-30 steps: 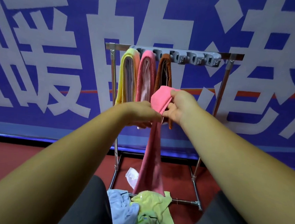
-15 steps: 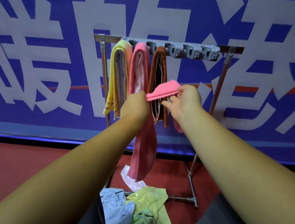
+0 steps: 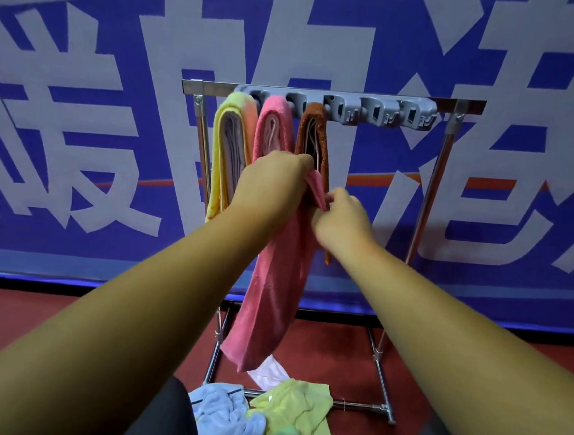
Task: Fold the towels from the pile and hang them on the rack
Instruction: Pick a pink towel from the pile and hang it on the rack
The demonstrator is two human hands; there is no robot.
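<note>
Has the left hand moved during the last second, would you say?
Yes: the left hand has risen, closer to the rack's top bar.

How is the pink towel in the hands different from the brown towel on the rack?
The held pink towel is gripped by the left hand and pinched by the right hand, while the brown towel hangs from the rack. The held pink towel dangles long and reaches much lower, while the brown towel is folded over at its top and ends higher. Both are fuzzy and hang downward.
</note>
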